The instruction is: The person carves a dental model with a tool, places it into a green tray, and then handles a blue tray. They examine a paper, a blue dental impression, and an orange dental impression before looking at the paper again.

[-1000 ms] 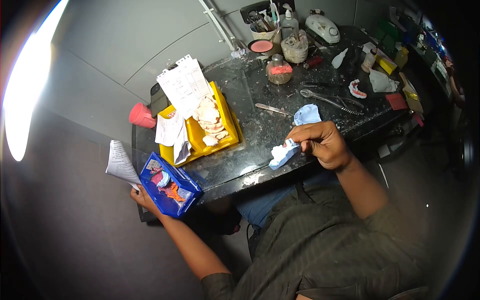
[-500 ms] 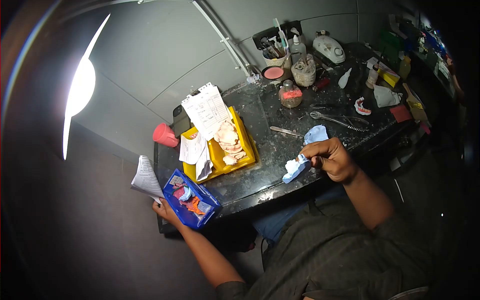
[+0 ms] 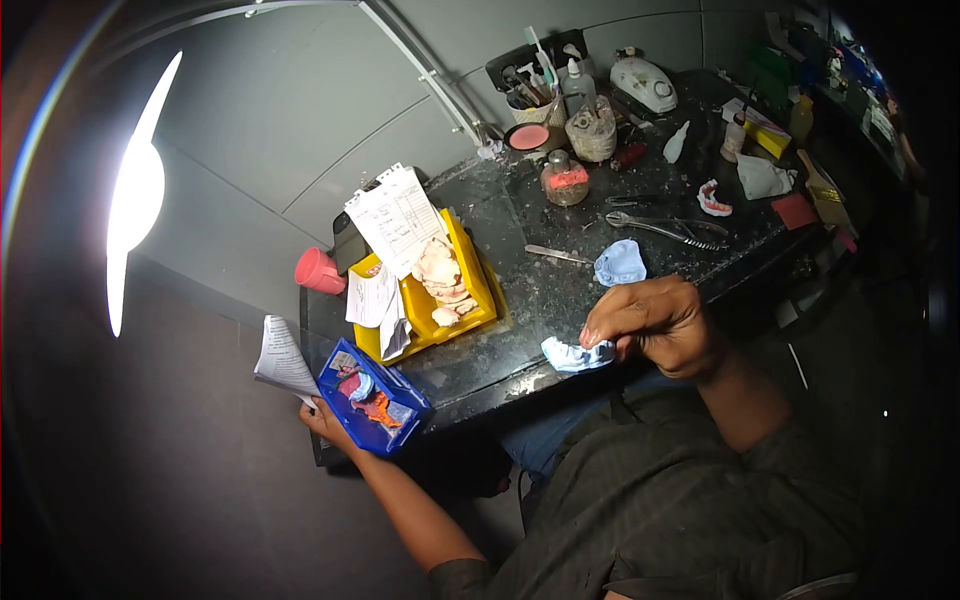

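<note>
Blue plastic forms the small bin (image 3: 375, 398) gripped from beneath by the left hand (image 3: 325, 420), fingers curled around it and a folded paper (image 3: 280, 358), off the counter's (image 3: 520, 290) near left corner. At the near edge, the right hand (image 3: 655, 325) pinches a pale blue dental cast (image 3: 572, 353). Farther back sit a second blue cast (image 3: 621, 263), a yellow tray (image 3: 440, 290) and pliers (image 3: 660, 228).

Printed sheets (image 3: 397, 218) and folded paper (image 3: 281, 357), text too small to read.

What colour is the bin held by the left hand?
Blue; the bin, held by the left hand, shows in the head view.
</note>
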The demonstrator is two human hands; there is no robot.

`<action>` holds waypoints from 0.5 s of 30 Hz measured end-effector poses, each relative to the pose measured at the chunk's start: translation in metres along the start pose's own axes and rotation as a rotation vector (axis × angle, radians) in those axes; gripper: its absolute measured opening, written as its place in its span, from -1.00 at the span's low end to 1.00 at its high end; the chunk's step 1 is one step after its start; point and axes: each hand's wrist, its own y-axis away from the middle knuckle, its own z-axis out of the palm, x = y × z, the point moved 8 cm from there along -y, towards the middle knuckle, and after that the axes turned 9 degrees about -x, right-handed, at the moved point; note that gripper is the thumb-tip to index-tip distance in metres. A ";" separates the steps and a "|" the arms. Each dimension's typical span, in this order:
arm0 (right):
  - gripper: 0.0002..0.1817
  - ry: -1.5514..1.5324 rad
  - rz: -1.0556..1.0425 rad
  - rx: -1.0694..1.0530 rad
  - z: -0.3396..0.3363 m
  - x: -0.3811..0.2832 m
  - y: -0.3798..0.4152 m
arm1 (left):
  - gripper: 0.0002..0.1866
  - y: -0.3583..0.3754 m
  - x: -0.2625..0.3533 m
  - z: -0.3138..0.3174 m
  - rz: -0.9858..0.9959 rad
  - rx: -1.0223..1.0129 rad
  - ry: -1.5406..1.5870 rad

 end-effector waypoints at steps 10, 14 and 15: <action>-0.77 0.792 0.086 -0.052 0.033 0.050 -0.007 | -0.76 0.003 0.003 -0.005 0.071 0.030 -0.195; -0.79 1.026 0.098 -0.127 0.044 0.059 -0.013 | -0.77 0.006 0.012 0.001 0.115 0.051 -0.130; -0.79 1.046 0.139 -0.145 0.045 0.064 -0.013 | -0.78 0.006 0.007 -0.001 0.071 0.046 -0.141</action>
